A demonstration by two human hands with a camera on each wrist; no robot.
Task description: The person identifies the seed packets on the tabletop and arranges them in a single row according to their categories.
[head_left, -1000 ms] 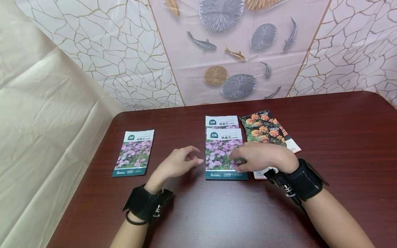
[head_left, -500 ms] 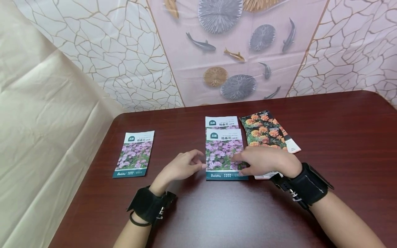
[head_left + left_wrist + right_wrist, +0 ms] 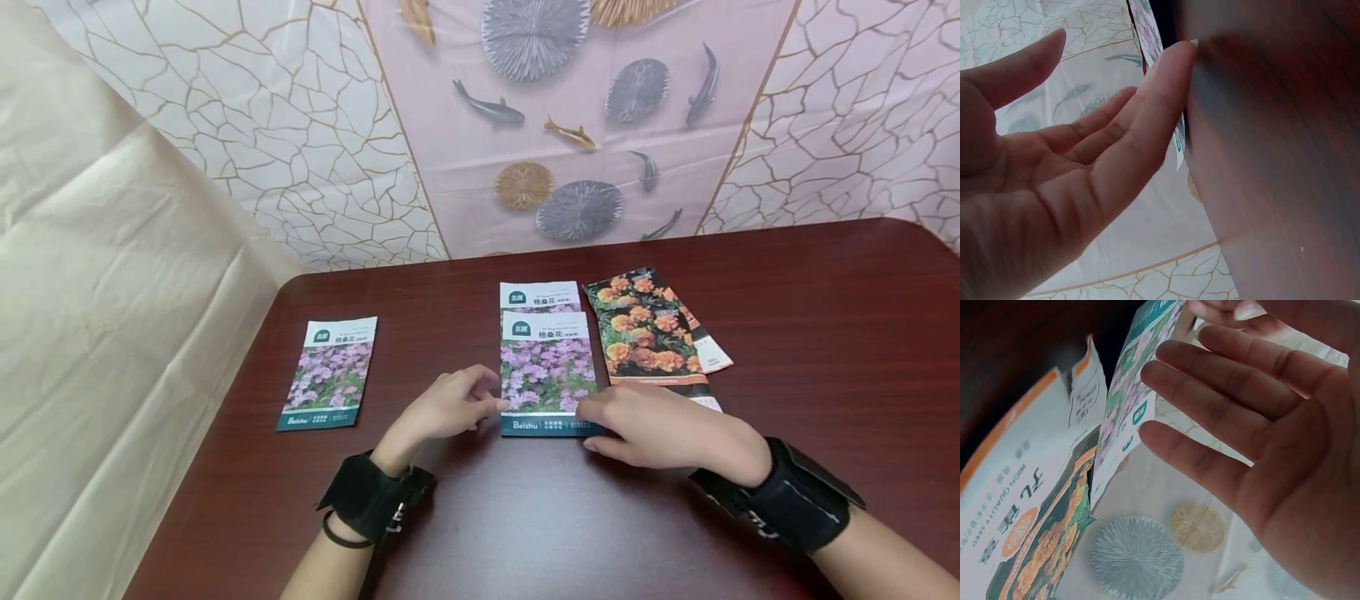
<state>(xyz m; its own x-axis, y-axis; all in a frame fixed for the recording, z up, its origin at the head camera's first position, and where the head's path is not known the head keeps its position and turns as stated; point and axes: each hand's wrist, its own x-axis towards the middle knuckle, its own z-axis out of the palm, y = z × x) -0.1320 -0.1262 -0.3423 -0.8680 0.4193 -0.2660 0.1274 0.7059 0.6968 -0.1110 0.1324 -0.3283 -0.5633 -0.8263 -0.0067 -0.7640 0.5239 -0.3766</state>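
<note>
A seed packet with purple flowers (image 3: 547, 367) lies in the middle of the table, overlapping a second packet of the same kind (image 3: 540, 295) behind it. My left hand (image 3: 453, 404) is at its lower left edge, thumb and fingers loosely bent; contact is hard to tell. My right hand (image 3: 667, 425) is at its lower right corner, fingertips on or just over it. In the right wrist view those fingers (image 3: 1210, 394) look straight and apart. Partly under the right hand is a marigold seed packet (image 3: 645, 337), resting over another marigold packet (image 3: 716, 354).
Another purple-flower packet (image 3: 327, 373) lies alone on the left side of the dark red wooden table (image 3: 480, 517). Patterned cloth (image 3: 577, 150) covers the wall behind, and a cream sheet (image 3: 112, 333) hangs at the left. Black straps (image 3: 375, 496) circle both wrists.
My right hand has slid toward me and a little right, uncovering more of the marigold packet. My left hand has shifted slightly right toward the middle packet. The packets stay in place.
</note>
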